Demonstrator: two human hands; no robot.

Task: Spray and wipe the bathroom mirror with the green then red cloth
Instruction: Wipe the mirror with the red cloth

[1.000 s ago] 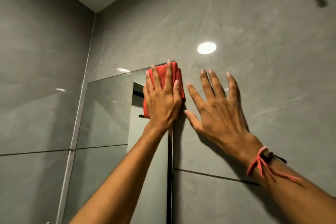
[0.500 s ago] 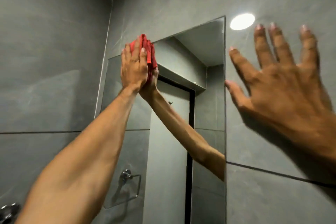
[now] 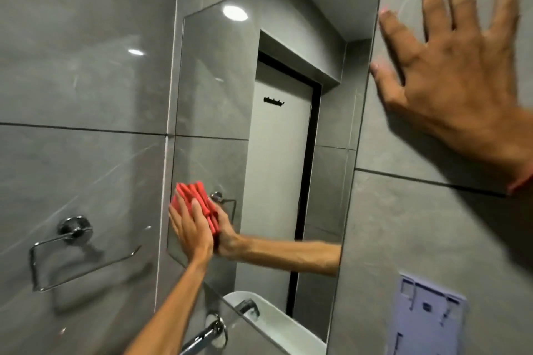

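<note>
Head view: left grip [image 3: 190, 228] flat, fingers straight, pressing red cloth [image 3: 199, 196] on mirror [image 3: 219, 95], low by its left edge. Right grip [image 3: 455, 66] spread, empty, braced on wall [image 3: 432, 239]. Suggest even palm pressure, overlapping passes, cloth kept folded.

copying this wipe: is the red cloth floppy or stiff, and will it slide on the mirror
Probably floppy: the red cloth bunches in soft folds under the left hand. Likely light: flat fingers alone pin it. Should slide easily on smooth mirror.
</note>
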